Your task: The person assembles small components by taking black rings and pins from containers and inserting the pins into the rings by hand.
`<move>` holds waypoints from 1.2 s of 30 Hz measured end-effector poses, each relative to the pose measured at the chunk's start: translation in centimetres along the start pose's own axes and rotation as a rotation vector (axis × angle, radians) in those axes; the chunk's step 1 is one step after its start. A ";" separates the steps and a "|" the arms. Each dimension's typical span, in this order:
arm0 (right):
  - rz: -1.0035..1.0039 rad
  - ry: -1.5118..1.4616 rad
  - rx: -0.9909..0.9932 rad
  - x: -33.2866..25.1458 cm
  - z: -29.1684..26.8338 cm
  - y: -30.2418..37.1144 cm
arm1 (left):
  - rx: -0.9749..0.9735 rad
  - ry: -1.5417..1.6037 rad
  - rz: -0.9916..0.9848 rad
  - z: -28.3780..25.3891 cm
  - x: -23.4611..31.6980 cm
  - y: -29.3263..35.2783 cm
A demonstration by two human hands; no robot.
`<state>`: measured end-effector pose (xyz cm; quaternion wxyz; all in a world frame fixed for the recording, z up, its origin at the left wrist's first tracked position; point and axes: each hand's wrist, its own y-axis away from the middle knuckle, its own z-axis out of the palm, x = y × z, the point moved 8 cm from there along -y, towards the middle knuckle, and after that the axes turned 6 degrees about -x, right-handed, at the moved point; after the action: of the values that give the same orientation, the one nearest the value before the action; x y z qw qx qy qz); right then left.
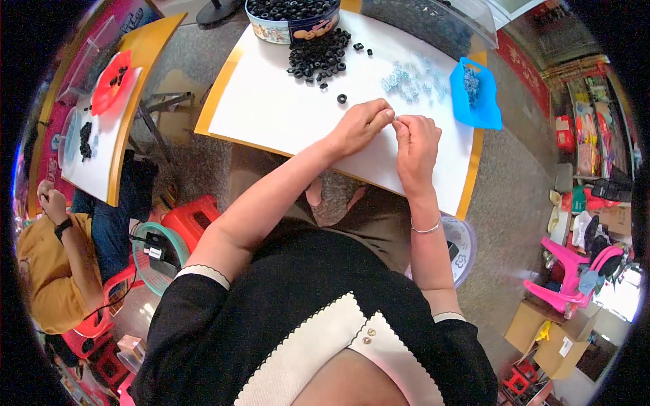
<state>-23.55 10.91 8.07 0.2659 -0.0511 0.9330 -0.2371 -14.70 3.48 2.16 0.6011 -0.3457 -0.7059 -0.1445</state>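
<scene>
My left hand (364, 127) and my right hand (418, 143) meet above the front part of the white tabletop (264, 101). Both are closed, with thumb and forefinger pinched, fingertips almost touching. Whatever lies between them is too small to make out. Just beyond my left hand lies a single black ring-shaped piece (342, 99). Farther back is a heap of small black pieces (318, 57). Small pale-blue pieces (409, 81) are scattered beyond my right hand. To their right stands a bright blue scoop-shaped tray (482, 116) with more bluish pieces in it.
An oval tin (271, 30) full of black pieces stands at the back edge, near a clear plastic bin (433, 24). At left, another person (57, 264) sits by a second table (101, 159) with a red dish (108, 95). Baskets, a pink stool (565, 274) and cardboard boxes (562, 348) occupy the floor.
</scene>
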 end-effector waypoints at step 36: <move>0.396 -1.047 0.036 4.7 1.2 0.5 | -0.138 0.421 -0.125 0.6 -0.6 -0.3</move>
<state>-26.93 9.84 4.71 0.7341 0.0188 0.6639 -0.1416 -15.32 3.42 1.47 0.7000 -0.3038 -0.5733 -0.2984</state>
